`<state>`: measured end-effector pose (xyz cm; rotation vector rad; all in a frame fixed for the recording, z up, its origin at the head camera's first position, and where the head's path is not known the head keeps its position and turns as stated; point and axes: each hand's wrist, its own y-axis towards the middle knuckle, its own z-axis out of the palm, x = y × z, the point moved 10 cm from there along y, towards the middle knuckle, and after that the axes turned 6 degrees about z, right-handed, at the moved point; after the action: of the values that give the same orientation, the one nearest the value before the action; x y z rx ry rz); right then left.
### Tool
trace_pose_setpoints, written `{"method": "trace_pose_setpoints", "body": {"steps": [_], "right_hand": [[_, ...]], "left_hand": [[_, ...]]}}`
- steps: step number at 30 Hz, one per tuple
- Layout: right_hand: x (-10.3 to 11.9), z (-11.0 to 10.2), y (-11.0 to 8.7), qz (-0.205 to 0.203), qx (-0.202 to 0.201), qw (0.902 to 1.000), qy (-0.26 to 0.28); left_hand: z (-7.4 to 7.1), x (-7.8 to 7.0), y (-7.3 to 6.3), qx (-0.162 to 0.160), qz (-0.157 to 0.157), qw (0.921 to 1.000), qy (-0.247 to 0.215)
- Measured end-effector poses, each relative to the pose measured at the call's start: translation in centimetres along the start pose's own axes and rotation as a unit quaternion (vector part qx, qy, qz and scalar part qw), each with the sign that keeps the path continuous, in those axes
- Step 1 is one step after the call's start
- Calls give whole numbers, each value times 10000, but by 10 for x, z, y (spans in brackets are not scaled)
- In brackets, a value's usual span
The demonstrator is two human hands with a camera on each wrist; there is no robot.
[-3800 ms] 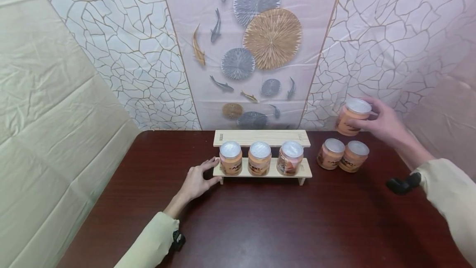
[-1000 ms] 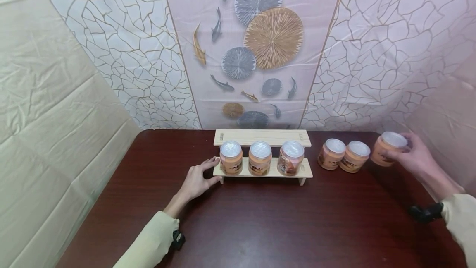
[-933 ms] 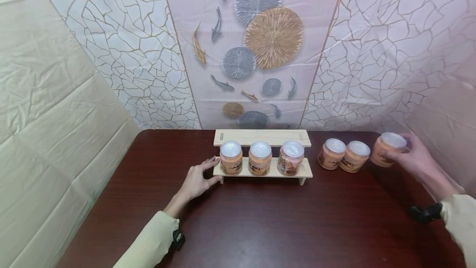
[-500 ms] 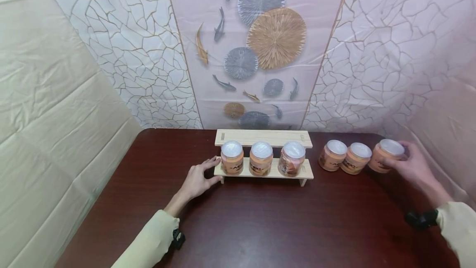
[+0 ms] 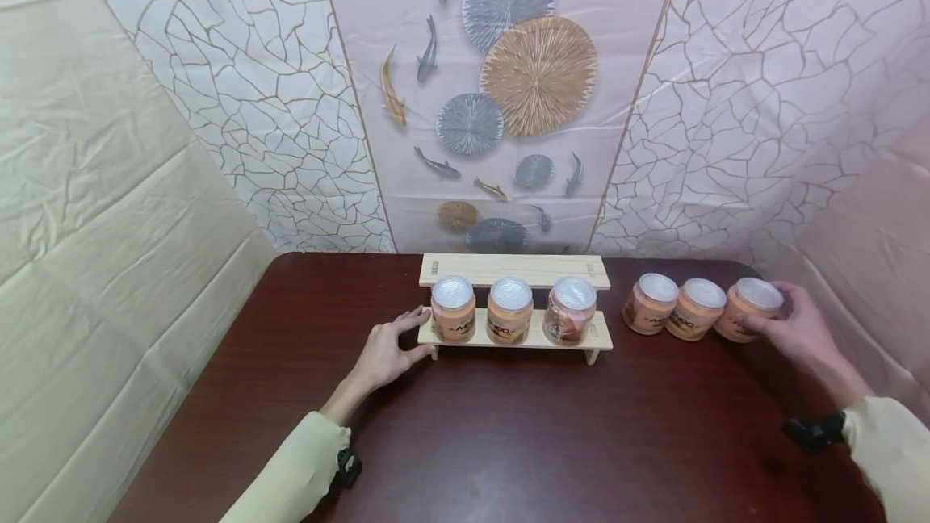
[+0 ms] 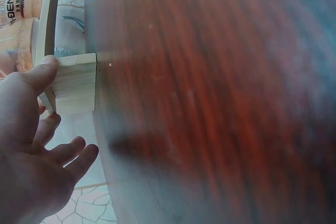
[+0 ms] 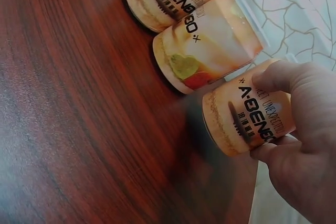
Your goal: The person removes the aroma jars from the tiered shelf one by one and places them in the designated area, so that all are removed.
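My right hand [image 5: 802,329] grips an orange-labelled jar [image 7: 247,111] with a silver lid, thumb on one side and fingers on the other. This jar is upright at the right end of a row, right beside a middle jar [image 5: 695,311] and a left jar [image 5: 649,305]. At the left end of a two-step wooden rack [image 5: 534,337], my left hand [image 5: 383,352] pinches the lower step between thumb and fingers, its other fingers loose in the left wrist view. Three similar jars stand spaced along that step: left [image 5: 454,311], middle [image 5: 508,315] and right [image 5: 569,315].
The rack's upper step [image 5: 512,270] runs behind the jars, near the back of the dark red-brown table [image 5: 508,434]. A patterned cloth [image 5: 479,184] hangs behind the table. Beige cloth walls [image 5: 145,265] rise at both sides.
My right hand has carried its jar from above the two right-hand jars, out to the right, then down and slightly left beside them. My left hand has kept its place on the rack.
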<state>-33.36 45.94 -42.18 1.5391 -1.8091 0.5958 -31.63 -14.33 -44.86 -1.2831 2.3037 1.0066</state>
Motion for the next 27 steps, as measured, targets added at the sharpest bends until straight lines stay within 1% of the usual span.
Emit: {"method": "trace_pose_setpoints", "body": {"steps": [6,13,20,27], "right_hand": [[-7,6,2,127,26,9999,-30],[-7,10,2,89,92,9999,-10],[-11,16,2,165,203,9997,34],[-11,15,1,105,244,9995,175]], "left_hand": [[0,-1,0,17,-25,10000,-26],[0,0,-1,-11,-13,10000,-14],[0,2,-2,-27,-14,10000,16],[-1,-1,0,-89,85,9999,87]]}}
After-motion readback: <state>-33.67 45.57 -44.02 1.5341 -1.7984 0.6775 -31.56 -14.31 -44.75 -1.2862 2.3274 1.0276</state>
